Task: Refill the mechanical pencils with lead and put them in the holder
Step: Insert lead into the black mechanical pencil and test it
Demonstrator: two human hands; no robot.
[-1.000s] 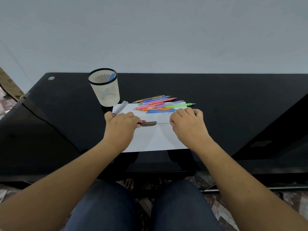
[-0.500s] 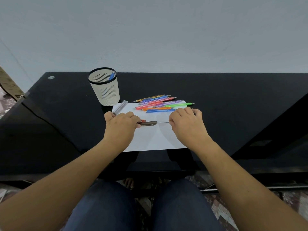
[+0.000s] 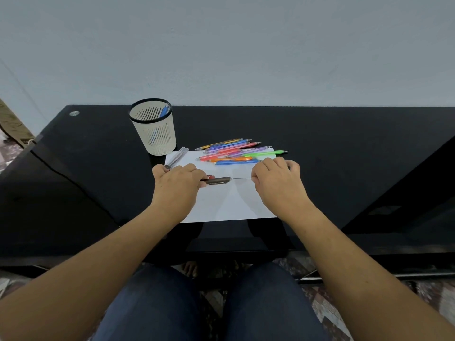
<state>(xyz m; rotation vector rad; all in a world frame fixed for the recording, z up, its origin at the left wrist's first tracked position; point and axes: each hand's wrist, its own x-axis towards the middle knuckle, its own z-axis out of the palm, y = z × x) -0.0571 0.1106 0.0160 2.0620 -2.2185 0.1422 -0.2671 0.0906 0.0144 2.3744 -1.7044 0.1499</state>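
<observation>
Over the paper's (image 3: 229, 205) upper middle, left hand (image 3: 177, 185) grips a dark brown pencil (image 3: 219, 180) with red band; right hand (image 3: 278, 185) pinches thin grey lead (image 3: 242, 178) at its open end, possibly just inserted, unclear.

This looks like a home study corner. A glossy black desk (image 3: 320, 134) stands flush against a plain pale blue-grey wall (image 3: 221, 45). On the desk sit 1 cream slotted plastic pen holder (image 3: 157, 136), 1 white paper sheet (image 3: 229, 205) and a cluster of bright plastic mechanical pencils (image 3: 236, 150). Beneath the desk, patterned floor tiles (image 3: 327, 313) and a bare foot (image 3: 190, 268) show.
</observation>
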